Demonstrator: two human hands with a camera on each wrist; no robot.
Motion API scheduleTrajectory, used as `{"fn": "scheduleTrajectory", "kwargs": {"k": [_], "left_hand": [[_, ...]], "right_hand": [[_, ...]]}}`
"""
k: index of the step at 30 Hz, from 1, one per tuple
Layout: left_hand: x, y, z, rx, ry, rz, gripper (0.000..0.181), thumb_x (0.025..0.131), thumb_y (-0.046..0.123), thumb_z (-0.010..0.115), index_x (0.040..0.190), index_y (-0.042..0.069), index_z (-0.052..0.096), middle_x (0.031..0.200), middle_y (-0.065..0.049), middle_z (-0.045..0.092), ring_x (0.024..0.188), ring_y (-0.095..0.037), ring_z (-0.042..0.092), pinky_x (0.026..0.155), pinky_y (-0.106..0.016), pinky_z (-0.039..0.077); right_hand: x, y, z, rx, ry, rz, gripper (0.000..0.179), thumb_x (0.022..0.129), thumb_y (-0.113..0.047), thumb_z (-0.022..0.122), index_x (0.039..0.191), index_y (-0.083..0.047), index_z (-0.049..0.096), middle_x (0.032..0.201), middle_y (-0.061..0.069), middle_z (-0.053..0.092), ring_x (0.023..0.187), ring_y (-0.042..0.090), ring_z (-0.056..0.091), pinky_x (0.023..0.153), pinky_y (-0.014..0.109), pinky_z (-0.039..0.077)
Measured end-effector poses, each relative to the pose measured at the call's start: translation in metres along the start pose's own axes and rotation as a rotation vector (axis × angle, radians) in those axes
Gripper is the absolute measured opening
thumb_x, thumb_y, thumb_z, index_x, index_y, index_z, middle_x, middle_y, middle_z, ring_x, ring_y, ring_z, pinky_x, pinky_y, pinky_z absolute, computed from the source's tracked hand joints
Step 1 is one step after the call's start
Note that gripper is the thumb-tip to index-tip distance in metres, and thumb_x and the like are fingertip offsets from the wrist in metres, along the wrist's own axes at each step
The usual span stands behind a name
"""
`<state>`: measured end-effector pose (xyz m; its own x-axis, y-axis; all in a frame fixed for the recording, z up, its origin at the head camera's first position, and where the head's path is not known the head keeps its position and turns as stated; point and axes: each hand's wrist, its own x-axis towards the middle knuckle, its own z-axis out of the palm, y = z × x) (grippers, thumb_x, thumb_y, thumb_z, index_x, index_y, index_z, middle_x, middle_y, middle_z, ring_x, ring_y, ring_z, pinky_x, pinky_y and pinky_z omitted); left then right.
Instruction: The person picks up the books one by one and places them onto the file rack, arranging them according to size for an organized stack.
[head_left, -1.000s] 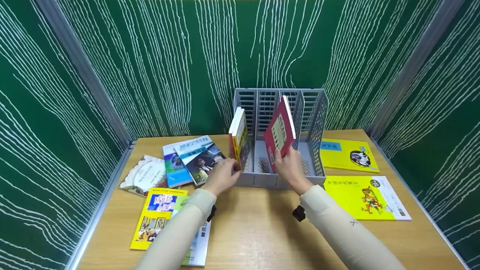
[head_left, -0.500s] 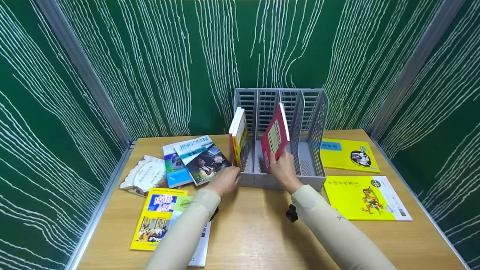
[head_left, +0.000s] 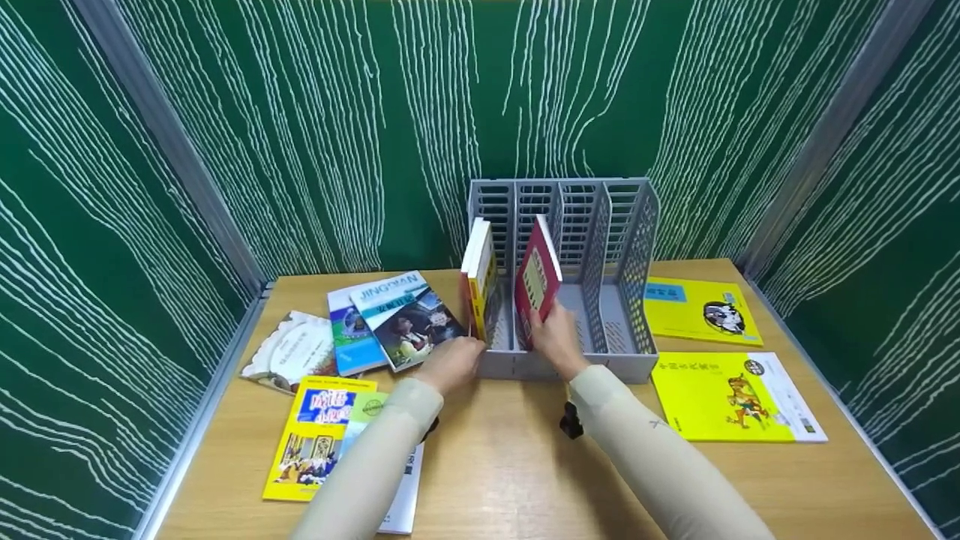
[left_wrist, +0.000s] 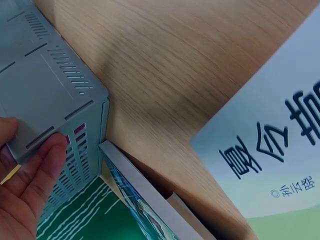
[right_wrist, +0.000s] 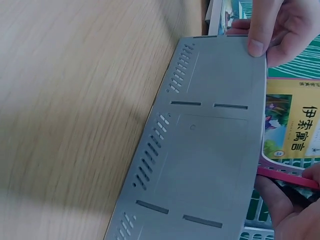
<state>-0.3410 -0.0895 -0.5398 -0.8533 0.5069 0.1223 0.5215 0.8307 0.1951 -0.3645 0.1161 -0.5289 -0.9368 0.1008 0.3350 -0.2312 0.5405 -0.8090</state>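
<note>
Two grips of yours are occupied. Your right grip [head_left: 556,341] pinches the red book [head_left: 540,281] between thumb and fingers, low on its near edge. You have it upright, leaning slightly, in the second compartment from the left of the grey rack [head_left: 615,367]; whether its bottom touches the rack's floor, the views don't let you tell. Your left grip [head_left: 451,364] is closed round the rack's front left corner, thumb against the front panel. Just beside it, the leftmost compartment holds an upright yellow-covered book [right_wrist: 295,127].

On the counter [head_left: 495,480] to your left, a photo-covered book [head_left: 409,326] overlaps a blue book [head_left: 346,330], with a scalloped white book [head_left: 292,349] beside them. Closer to you, a pale green-and-white book [head_left: 406,487] lies partly over a yellow book with a blue title block [head_left: 307,450], your left sleeve [head_left: 367,465] hiding part of both. To your right lie a yellow dog-picture book [head_left: 686,315] and, nearer you, a larger yellow-and-white book [head_left: 705,397]. Behind the rack stands a green wall [head_left: 427,112] with wavy white lines.
</note>
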Motion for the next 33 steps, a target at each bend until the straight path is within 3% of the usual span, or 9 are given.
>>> {"fn": "scheduleTrajectory", "kwargs": {"k": [6,13,18,23,28,33], "left_hand": [[-0.002,-0.001,0.003,0.031,0.026,0.029,0.015,0.102,0.001,0.06,0.102,0.004,0.075,0.099,-0.014,0.079,0.092,-0.035,0.079,0.082,-0.048,0.064],[-0.001,-0.001,0.004,0.021,0.038,0.036,0.014,0.101,0.001,0.061,0.101,0.004,0.075,0.098,-0.015,0.079,0.091,-0.036,0.078,0.081,-0.048,0.064],[-0.001,-0.001,0.004,0.021,0.04,0.04,0.014,0.101,0.0,0.061,0.101,0.003,0.075,0.097,-0.015,0.079,0.09,-0.035,0.078,0.08,-0.048,0.064],[-0.002,-0.001,0.004,0.021,0.047,0.061,0.014,0.1,-0.001,0.061,0.101,0.003,0.075,0.097,-0.016,0.078,0.089,-0.036,0.078,0.079,-0.048,0.064],[-0.002,-0.003,0.003,0.016,0.037,0.079,0.015,0.1,-0.002,0.061,0.102,0.002,0.075,0.098,-0.016,0.078,0.091,-0.036,0.078,0.08,-0.049,0.064],[-0.001,-0.007,-0.002,0.001,0.0,0.107,0.019,0.1,-0.003,0.063,0.111,0.004,0.077,0.107,-0.014,0.079,0.1,-0.033,0.078,0.088,-0.047,0.063]], "right_hand": [[0.005,-0.003,0.006,0.017,-0.058,0.047,0.038,0.103,-0.002,0.067,0.136,0.014,0.061,0.127,0.038,0.072,0.119,0.049,0.073,0.101,0.059,0.061],[0.007,0.0,0.01,0.022,-0.219,0.038,0.029,0.106,0.0,0.06,0.132,0.014,0.06,0.123,0.036,0.073,0.103,0.039,0.074,0.088,0.052,0.064],[0.008,0.003,0.007,0.028,-0.37,0.022,0.038,0.106,0.002,0.053,0.143,0.014,0.054,0.135,0.036,0.067,0.11,0.035,0.068,0.097,0.053,0.06],[0.01,0.008,0.006,0.04,-0.478,-0.003,0.044,0.107,0.004,0.05,0.151,0.007,0.051,0.143,0.034,0.063,0.124,0.04,0.064,0.107,0.056,0.054],[0.012,0.011,0.006,0.074,-0.489,0.031,0.05,0.109,0.005,0.052,0.158,0.007,0.046,0.147,0.033,0.062,0.136,0.047,0.062,0.111,0.054,0.056],[0.015,0.008,0.004,0.089,-0.477,0.047,0.048,0.106,0.006,0.059,0.153,0.012,0.051,0.145,0.034,0.064,0.138,0.05,0.062,0.114,0.053,0.055]]}}
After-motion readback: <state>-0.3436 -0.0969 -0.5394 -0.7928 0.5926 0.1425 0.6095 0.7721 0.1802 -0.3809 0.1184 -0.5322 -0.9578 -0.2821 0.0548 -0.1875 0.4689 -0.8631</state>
